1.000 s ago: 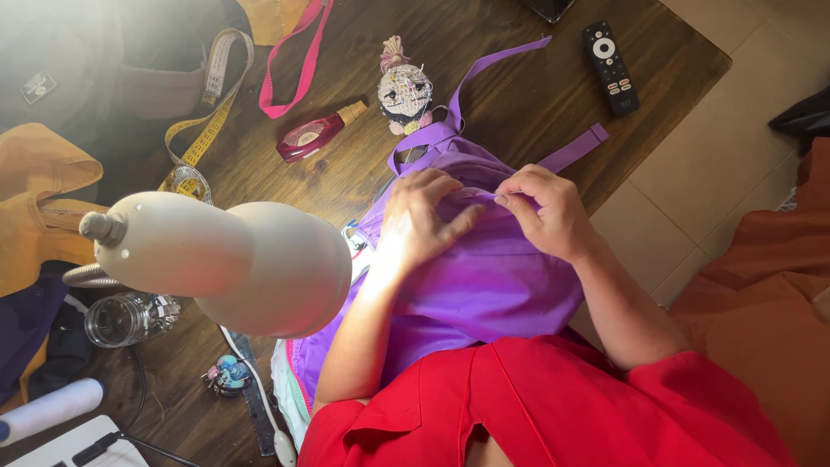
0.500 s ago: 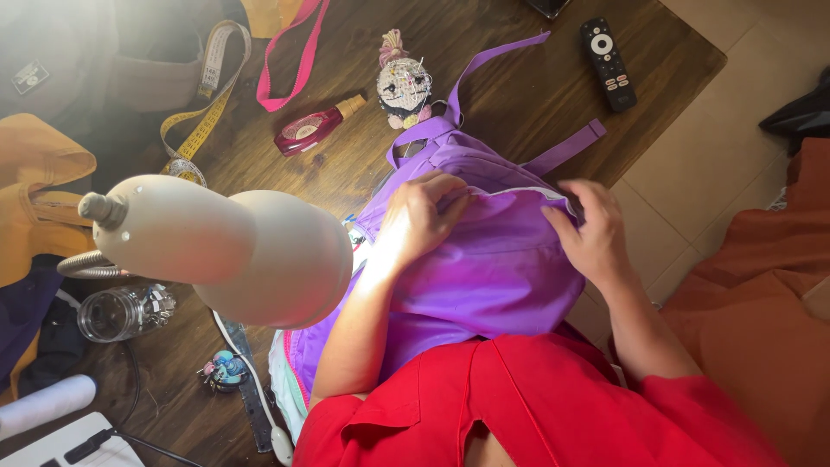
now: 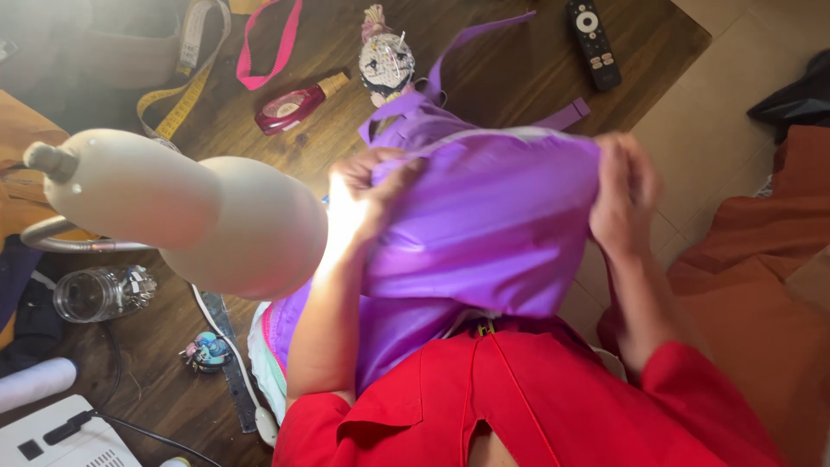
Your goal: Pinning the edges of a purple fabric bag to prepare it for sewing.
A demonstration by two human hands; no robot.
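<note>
Purple fabric (image 3: 484,233) pulled taut between your two hands above the dark wooden table (image 3: 484,69)

Your left hand (image 3: 367,195) is closed on the cloth's left upper edge, fingers curled tight into a bunched fold; your right hand (image 3: 624,203) is blurred, but it pinches the right upper corner with the fingers drawn together. The cloth hangs down over your red garment (image 3: 519,398), its purple straps (image 3: 484,35) trailing across the table. Just left of your left arm sits a pale lamp head (image 3: 181,207), crowding that side. A pincushion (image 3: 386,60) and a remote control (image 3: 593,43) lie beyond the cloth; the table edge and pale floor (image 3: 743,60) open to your right
</note>
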